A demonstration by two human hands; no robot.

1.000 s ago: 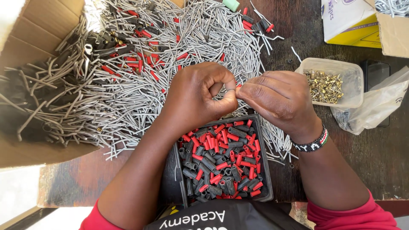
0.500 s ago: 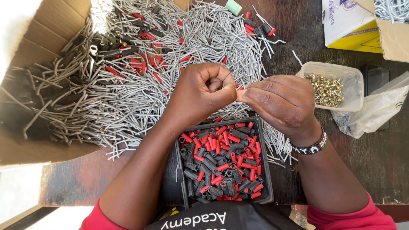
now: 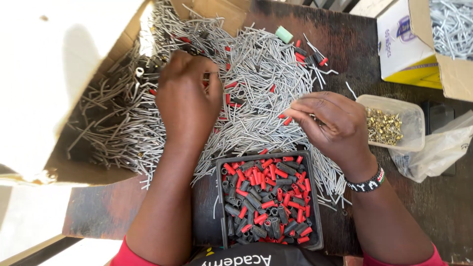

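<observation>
— Both hands were pressed together before. Now the left hand (image 3: 185, 96) has gone up onto the pile of grey wire bits (image 3: 256, 98).
— Is it holding one?
— Its fingers curl into the pile, but I cannot tell.
— And the right hand (image 3: 330, 125)?
— Its fingertips pinch something tiny, just above the black tray (image 3: 268, 202) of red and black caps.
</observation>
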